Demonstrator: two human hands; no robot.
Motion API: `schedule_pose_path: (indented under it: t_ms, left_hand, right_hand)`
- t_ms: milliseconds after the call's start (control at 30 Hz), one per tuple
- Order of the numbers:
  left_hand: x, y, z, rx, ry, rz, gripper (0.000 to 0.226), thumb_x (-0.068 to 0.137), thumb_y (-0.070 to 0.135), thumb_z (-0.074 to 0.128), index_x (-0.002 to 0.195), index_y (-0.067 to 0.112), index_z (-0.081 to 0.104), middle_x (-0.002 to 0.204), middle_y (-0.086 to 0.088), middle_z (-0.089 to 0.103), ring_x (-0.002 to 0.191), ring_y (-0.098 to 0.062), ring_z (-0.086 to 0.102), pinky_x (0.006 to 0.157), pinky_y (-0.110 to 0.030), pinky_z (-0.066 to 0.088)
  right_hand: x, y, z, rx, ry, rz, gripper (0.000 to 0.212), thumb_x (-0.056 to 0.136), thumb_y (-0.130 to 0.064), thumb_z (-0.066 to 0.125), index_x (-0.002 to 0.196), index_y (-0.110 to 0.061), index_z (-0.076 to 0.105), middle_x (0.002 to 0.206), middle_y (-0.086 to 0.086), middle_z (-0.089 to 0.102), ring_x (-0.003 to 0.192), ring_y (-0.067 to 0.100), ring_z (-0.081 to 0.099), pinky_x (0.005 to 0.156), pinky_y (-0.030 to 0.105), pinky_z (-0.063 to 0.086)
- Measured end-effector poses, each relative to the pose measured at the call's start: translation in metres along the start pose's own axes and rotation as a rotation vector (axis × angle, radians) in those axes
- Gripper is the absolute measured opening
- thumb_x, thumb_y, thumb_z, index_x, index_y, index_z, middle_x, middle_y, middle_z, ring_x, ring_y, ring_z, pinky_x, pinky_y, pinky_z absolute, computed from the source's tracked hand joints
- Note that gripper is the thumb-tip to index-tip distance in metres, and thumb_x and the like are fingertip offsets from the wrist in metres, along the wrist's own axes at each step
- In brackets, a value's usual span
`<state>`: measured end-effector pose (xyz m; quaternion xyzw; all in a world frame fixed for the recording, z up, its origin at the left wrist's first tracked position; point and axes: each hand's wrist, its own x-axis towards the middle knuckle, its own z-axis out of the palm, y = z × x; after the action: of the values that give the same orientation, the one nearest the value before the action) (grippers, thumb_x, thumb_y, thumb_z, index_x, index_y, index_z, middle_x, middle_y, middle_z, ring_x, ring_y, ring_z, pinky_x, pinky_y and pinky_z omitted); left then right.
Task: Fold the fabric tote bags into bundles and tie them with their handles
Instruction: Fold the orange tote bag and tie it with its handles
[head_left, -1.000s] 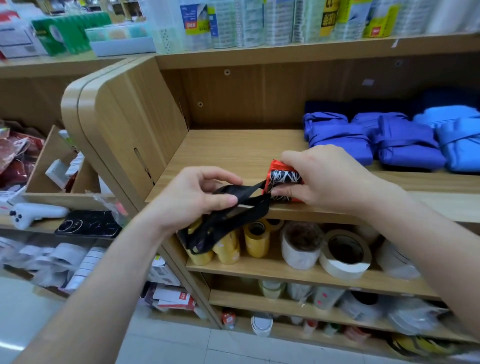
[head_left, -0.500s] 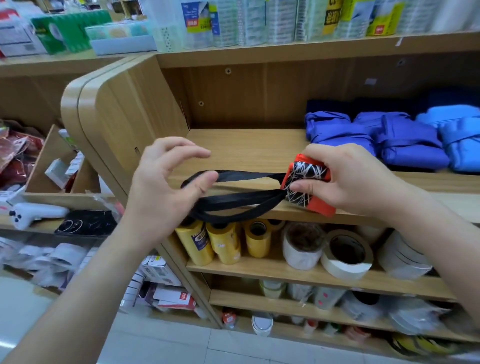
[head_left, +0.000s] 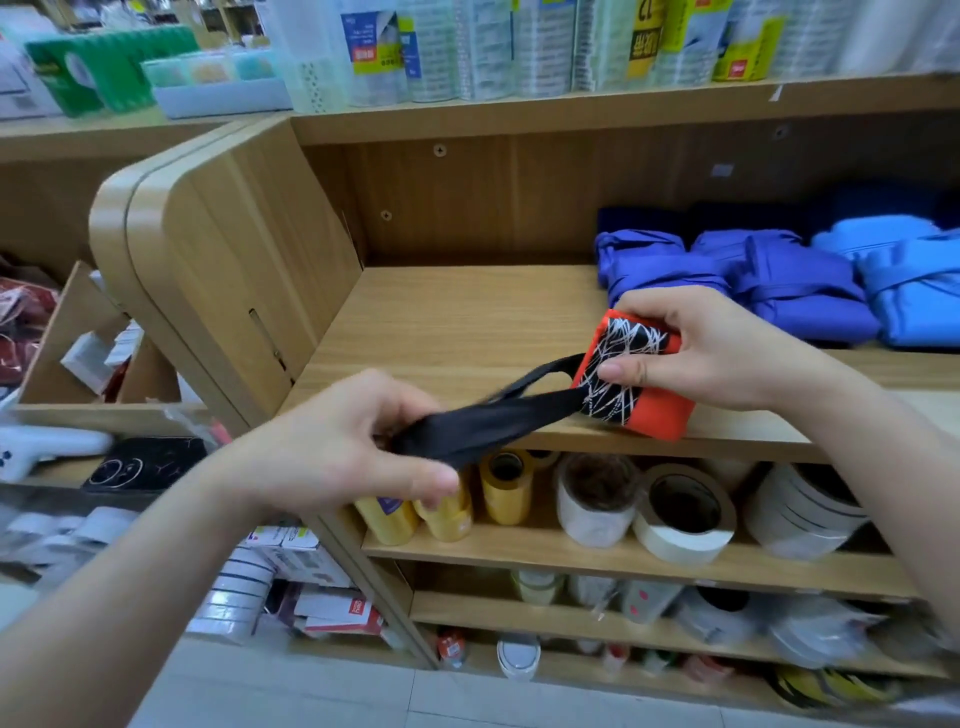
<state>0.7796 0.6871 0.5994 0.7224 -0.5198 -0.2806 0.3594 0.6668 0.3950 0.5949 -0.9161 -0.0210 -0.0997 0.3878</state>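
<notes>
A folded orange tote bag bundle (head_left: 641, 384) with a black-and-white line pattern is held just above the front edge of the wooden shelf (head_left: 457, 322). My right hand (head_left: 711, 353) grips the bundle, thumb pressed on its patterned face. Two black handles (head_left: 488, 426) stretch from the bundle down to the left. My left hand (head_left: 343, 447) grips their gathered ends, fingers curled round them.
Several tied blue bag bundles (head_left: 769, 280) lie at the back right of the same shelf. Yellow and white tape rolls (head_left: 597, 499) fill the shelf below. The rounded wooden end panel (head_left: 208, 270) stands to the left. More goods line the top shelf.
My left hand closed on the handles and dropped lower, gathering them into one strand. My right hand moved slightly right with the bundle.
</notes>
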Motion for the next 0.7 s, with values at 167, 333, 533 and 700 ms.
schedule_pose_path:
  t_ms: [167,333,533,700]
  left_hand:
    - [0.003,0.008,-0.007,-0.707,0.052,0.322,0.029,0.081,0.033,0.071,0.080,0.004,0.069,0.054,-0.014,0.062,0.057,-0.012,0.064,0.072,-0.027,0.050]
    - [0.023,0.015,-0.002,-1.289,-0.044,0.417,0.067,0.093,0.022,0.061,0.145,-0.006,0.031,0.098,-0.014,0.055,0.075,-0.024,0.063,0.087,-0.045,0.051]
    - [0.046,0.030,0.004,-1.389,-0.023,0.471,0.077,0.092,0.017,0.058,0.153,0.004,0.014,0.137,-0.019,0.042,0.085,-0.030,0.063,0.085,-0.044,0.054]
    - [0.052,0.024,0.012,-1.471,-0.017,0.479,0.076,0.090,0.010,0.054,0.153,0.002,0.012,0.141,-0.021,0.043,0.108,-0.035,0.058,0.107,-0.047,0.042]
  right_hand:
    - [0.004,0.000,0.005,0.142,-0.024,0.006,0.039,0.073,-0.040,0.073,0.108,-0.026,0.063,0.087,-0.003,0.071,0.083,0.009,0.070,0.074,0.028,0.057]
    - [-0.003,-0.028,0.010,-0.034,-0.061,-0.065,0.087,0.088,-0.026,0.071,0.139,-0.069,0.016,0.106,-0.014,0.066,0.089,0.008,0.067,0.083,0.025,0.054]
    - [-0.008,-0.067,0.025,-0.770,-0.136,-0.222,0.069,0.097,-0.038,0.047,0.121,-0.074,-0.007,0.092,-0.002,0.029,0.063,0.019,0.049,0.058,0.035,0.049]
    - [0.003,-0.055,0.027,-0.522,-0.141,-0.130,0.019,0.096,-0.046,0.052,0.113,-0.053,0.053,0.086,-0.007,0.039,0.071,0.009,0.049,0.065,0.030,0.045]
